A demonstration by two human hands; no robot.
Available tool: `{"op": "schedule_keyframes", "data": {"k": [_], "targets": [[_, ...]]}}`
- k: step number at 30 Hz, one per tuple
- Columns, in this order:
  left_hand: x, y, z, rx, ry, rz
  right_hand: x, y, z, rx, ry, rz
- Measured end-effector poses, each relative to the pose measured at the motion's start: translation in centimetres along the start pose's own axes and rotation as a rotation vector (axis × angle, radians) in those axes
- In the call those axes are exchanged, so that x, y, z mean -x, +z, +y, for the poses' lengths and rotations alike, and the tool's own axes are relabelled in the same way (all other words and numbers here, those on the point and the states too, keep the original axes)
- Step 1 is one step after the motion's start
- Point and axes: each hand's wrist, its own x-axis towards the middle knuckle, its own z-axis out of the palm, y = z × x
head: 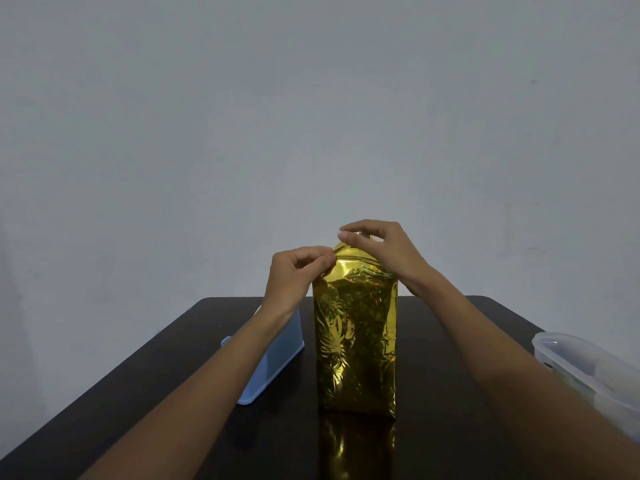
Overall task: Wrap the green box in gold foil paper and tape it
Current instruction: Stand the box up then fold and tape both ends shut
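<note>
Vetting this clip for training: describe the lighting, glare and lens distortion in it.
Head view: dim, even light with a grey wall; head view: the gold foil shows bright glare patches and mirrors in the glossy dark table; head view: wide-angle stretch lengthens the forearms toward the bottom corners.

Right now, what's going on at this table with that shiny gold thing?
A person is wrapping a tall package in gold foil paper. It stands upright on the dark table, and the foil hides whatever is inside. The left hand pinches the foil at the top left corner, and the right hand pinches it at the peak. A blue tub stands to the left and a clear tub to the right.
</note>
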Motion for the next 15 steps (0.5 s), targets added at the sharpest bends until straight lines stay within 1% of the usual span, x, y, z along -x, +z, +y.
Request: {"op": "schedule_keyframes", "data": {"k": [3,9,15], "targets": [[-0.35,0.01,0.14,0.018,-0.063,0.009,-0.09,-0.39,0.43,-0.002,0.061,-0.067],[-0.61,-0.35,0.36,0.059,-0.09,-0.028,-0.19,0.18,0.78,-0.035,0.055,-0.005],[-0.96,-0.57,0.7,0.017,-0.063,-0.072,-0.26,0.29,0.78,-0.036,0.049,0.008]]}}
